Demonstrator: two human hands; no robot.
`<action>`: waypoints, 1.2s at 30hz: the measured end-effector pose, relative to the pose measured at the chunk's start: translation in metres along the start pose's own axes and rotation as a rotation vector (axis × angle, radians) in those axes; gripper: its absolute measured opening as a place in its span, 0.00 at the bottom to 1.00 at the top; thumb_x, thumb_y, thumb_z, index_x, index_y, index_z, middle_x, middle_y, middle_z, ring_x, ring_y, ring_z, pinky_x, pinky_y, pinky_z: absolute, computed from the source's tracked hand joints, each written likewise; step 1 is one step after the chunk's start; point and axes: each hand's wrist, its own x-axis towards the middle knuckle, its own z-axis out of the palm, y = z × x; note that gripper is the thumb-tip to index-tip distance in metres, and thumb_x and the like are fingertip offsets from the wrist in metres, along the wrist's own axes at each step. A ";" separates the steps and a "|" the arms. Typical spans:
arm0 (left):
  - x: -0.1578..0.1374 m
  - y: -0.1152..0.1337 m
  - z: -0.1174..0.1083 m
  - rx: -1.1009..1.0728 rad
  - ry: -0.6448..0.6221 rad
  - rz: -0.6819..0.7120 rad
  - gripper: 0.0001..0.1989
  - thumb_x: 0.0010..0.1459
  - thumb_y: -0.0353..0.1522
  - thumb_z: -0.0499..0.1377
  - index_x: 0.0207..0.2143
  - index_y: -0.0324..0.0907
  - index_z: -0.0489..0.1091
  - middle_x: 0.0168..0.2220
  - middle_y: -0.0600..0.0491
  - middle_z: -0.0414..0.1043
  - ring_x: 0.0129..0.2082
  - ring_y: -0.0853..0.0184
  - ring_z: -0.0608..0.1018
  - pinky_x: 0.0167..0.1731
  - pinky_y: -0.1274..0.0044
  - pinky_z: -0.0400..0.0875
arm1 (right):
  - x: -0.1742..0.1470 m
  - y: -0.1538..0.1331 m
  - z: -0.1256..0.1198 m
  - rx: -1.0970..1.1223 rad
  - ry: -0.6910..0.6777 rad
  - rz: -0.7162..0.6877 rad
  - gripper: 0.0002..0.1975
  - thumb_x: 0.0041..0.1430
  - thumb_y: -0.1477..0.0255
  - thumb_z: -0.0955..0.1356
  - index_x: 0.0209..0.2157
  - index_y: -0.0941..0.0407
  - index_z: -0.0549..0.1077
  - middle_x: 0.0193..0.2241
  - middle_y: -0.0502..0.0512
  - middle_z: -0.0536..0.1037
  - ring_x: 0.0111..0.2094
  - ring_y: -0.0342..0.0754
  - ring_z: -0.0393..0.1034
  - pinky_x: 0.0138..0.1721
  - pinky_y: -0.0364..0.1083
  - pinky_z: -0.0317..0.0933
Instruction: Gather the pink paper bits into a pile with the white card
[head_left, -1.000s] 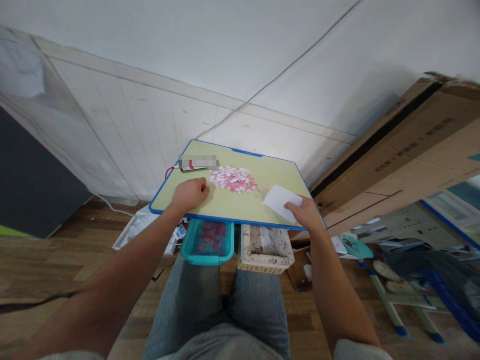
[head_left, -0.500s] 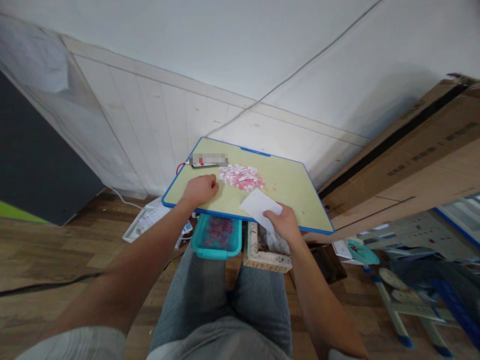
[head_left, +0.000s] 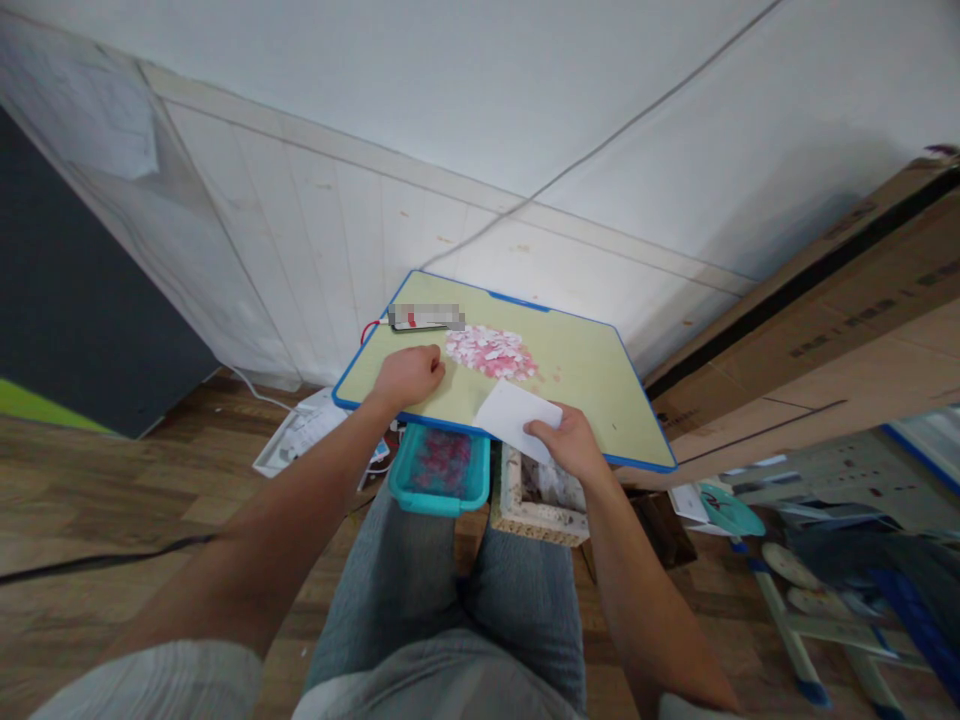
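Note:
My right hand holds a white sheet of paper over the front edge of a small green table with a blue rim. Its fingers pinch the sheet's near corner. My left hand rests as a closed fist on the tabletop, just left of a heap of small pink and white paper scraps. Whether the fist holds anything cannot be seen. A phone with a red cable lies at the table's far left corner.
Below the table edge, above my knees, sit a teal bin with pink scraps and a pale speckled box. Large cardboard boxes lean at the right. Papers lie on the wooden floor at the left, dismantled furniture parts at the right.
My right hand has carried the white sheet from the table's right side leftward to its front middle edge. The left fist has stayed beside the scrap heap.

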 end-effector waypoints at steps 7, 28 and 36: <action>0.001 -0.003 0.004 0.022 0.024 0.015 0.14 0.65 0.42 0.52 0.37 0.45 0.73 0.38 0.46 0.81 0.40 0.54 0.80 0.32 0.69 0.63 | -0.002 0.000 -0.003 0.001 0.036 0.012 0.18 0.51 0.64 0.72 0.41 0.60 0.81 0.32 0.54 0.83 0.31 0.50 0.73 0.33 0.45 0.66; 0.001 -0.003 0.003 0.029 0.020 0.034 0.16 0.67 0.43 0.50 0.39 0.45 0.73 0.40 0.46 0.80 0.40 0.56 0.80 0.32 0.69 0.63 | -0.012 0.021 -0.050 -0.269 0.121 0.032 0.19 0.51 0.59 0.70 0.36 0.59 0.81 0.28 0.54 0.80 0.29 0.51 0.72 0.30 0.46 0.63; 0.000 0.000 -0.001 0.012 -0.028 -0.011 0.16 0.66 0.43 0.51 0.41 0.45 0.74 0.42 0.44 0.81 0.43 0.55 0.80 0.37 0.69 0.66 | -0.020 0.017 -0.062 -0.251 0.161 0.052 0.15 0.50 0.61 0.70 0.33 0.58 0.80 0.22 0.54 0.78 0.28 0.53 0.72 0.28 0.47 0.64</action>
